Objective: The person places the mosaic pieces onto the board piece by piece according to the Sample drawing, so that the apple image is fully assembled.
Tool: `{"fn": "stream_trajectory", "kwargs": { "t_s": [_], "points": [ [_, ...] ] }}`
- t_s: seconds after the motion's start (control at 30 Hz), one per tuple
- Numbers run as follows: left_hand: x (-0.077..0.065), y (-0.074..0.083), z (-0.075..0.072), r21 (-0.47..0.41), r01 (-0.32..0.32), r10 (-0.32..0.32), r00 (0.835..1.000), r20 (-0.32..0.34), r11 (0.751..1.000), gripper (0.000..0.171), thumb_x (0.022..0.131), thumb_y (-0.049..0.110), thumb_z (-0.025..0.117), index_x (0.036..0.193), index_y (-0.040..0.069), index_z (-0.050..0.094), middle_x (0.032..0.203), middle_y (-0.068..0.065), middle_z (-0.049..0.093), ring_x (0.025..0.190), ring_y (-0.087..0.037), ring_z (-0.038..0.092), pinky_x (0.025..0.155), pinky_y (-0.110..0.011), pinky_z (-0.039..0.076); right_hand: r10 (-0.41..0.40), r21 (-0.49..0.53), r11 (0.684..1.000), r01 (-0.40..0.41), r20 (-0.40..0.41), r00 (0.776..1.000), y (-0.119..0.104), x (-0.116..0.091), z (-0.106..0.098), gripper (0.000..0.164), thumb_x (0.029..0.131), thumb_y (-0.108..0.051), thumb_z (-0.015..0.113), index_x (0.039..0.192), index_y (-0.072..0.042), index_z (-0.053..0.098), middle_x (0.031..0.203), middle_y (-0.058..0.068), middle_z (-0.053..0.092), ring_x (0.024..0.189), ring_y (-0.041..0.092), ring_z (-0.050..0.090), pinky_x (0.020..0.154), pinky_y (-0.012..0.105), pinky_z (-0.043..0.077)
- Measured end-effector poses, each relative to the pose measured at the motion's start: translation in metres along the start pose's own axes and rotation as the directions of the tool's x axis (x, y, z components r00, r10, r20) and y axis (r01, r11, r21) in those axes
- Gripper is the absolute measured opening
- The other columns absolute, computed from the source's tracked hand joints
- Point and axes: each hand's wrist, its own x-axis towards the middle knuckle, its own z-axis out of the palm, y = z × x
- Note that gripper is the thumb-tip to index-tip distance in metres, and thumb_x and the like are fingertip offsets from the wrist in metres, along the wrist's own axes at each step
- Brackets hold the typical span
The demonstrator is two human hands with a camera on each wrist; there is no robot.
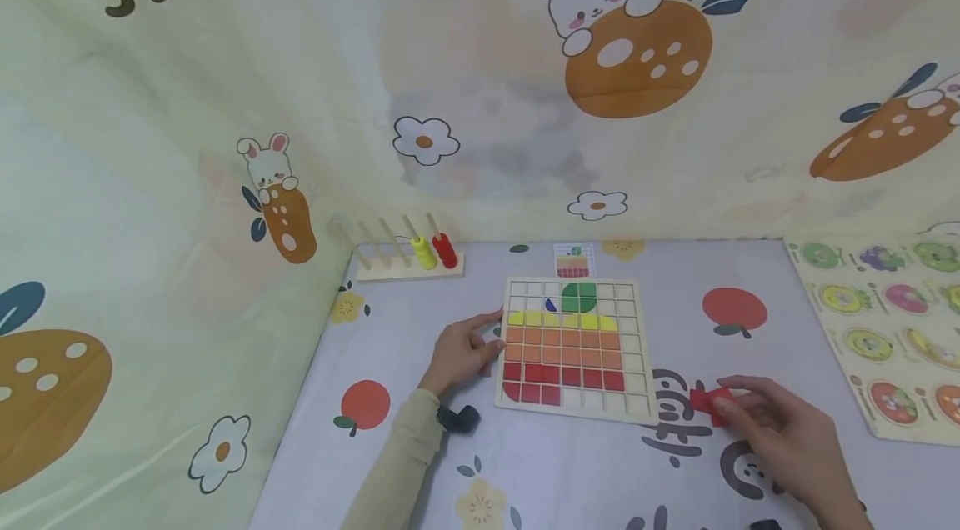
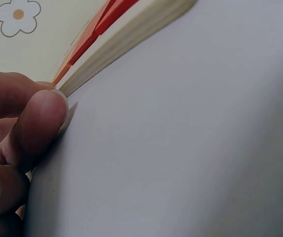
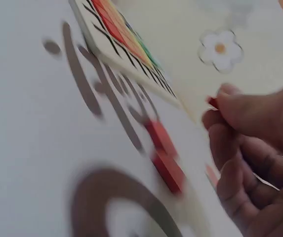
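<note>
A wooden grid board [image 1: 641, 363] carries flat tiles: a green rounded shape, a small blue piece, a yellow row, orange rows and red rows. My left hand [image 1: 459, 353] rests at the board's left edge, index fingertip higher up and thumb lower. In the left wrist view, the thumb [image 2: 42, 116] meets the board's edge. To the right of the board, my right hand [image 1: 787, 430] pinches a small red tile [image 3: 213, 102] between thumb and forefinger. Below that hand, red tiles [image 3: 168, 170] lie on the tablecloth, partly overlapped by the fingers in the head view.
Above the board lies a small pattern card [image 1: 574, 261]. A wooden peg stand [image 1: 390, 270] with yellow and red beads is at the back left. A sheet with fruit pictures [image 1: 885, 342] lies at the right. Printed cloth covers table and walls.
</note>
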Motion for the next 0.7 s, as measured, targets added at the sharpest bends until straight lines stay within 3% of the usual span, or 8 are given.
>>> {"fn": "stream_trajectory", "kwargs": {
  "t_s": [0.2,0.3,0.5,0.7],
  "points": [
    [-0.001,0.001,0.0,0.004,0.01,-0.01,1.0,-0.002,1.0,0.055,0.099,0.03,0.075,0.152,0.031,0.06,0.056,0.002,0.063,0.047,-0.014,0.054,0.056,-0.028,0.036,-0.029,0.074,0.997,0.029,-0.001,1.0,-0.023,-0.001,0.029,0.044,0.094,-0.023,0.083,0.134,-0.013,0.067,0.098,0.011,0.081,0.073,0.001,0.068,0.063,0.016,0.052],
    [-0.001,0.001,0.0,0.007,0.01,-0.01,1.0,-0.002,1.0,0.055,0.099,0.03,0.075,0.152,0.032,0.06,0.056,0.002,0.063,0.046,-0.013,0.053,0.056,-0.028,0.035,-0.088,0.103,0.991,0.088,0.003,0.996,-0.033,-0.001,0.044,0.042,0.092,-0.013,0.084,0.13,-0.012,0.068,0.096,0.008,0.081,0.075,0.003,0.069,0.064,0.016,0.052],
    [0.0,0.0,-0.001,-0.003,0.008,-0.008,1.0,0.003,1.0,0.055,0.099,0.03,0.075,0.152,0.031,0.06,0.056,0.001,0.063,0.047,-0.014,0.053,0.055,-0.028,0.035,-0.233,0.14,0.964,0.228,0.019,0.972,-0.051,-0.004,0.068,0.039,0.084,-0.009,0.089,0.12,-0.012,0.073,0.09,0.002,0.08,0.069,0.002,0.062,0.06,0.021,0.048],
    [0.0,0.0,-0.001,-0.007,0.007,-0.007,1.0,0.008,1.0,0.055,0.099,0.03,0.075,0.152,0.031,0.059,0.057,0.001,0.063,0.048,-0.014,0.057,0.056,-0.028,0.036,-0.32,0.082,0.944,0.319,0.003,0.947,-0.065,-0.005,0.081,0.04,0.078,-0.014,0.095,0.114,-0.015,0.077,0.084,-0.009,0.073,0.072,0.002,0.057,0.065,0.021,0.044]
  ]
}}
